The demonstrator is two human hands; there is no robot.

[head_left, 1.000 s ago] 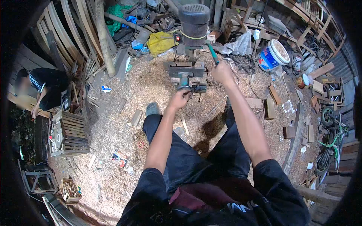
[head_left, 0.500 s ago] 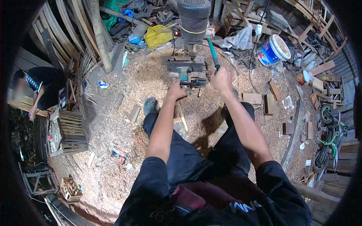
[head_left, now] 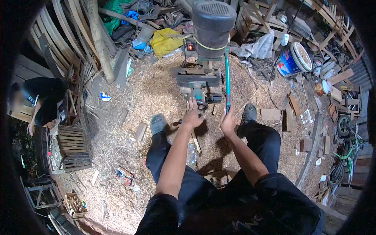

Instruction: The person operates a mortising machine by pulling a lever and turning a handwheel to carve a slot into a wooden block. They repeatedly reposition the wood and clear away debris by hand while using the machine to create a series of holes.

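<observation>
A drill-press-like machine stands before me, its dark motor housing (head_left: 213, 29) on top and a red-lit switch (head_left: 190, 46) at its side. My right hand (head_left: 228, 122) is closed round the black grip at the lower end of its long green lever (head_left: 228, 74). Against the dark handwheel (head_left: 202, 106) rests my left hand (head_left: 192, 117), fingers stretched out toward the green vise body (head_left: 197, 92). Part of the wheel is hidden behind that hand. Beyond it lies the machine's dark metal fence (head_left: 197, 79).
Wood shavings (head_left: 145, 94) cover the ground. Loose wood blocks (head_left: 270, 114) lie at the right, near a paint bucket (head_left: 290, 60) and a small motorbike (head_left: 342, 152). A slatted crate (head_left: 70, 147) stands left, where another person (head_left: 45, 98) sits bent over.
The lever has come down toward me with my right hand on its grip. My left hand's fingers have straightened at the handwheel. The machine appears larger in the view.
</observation>
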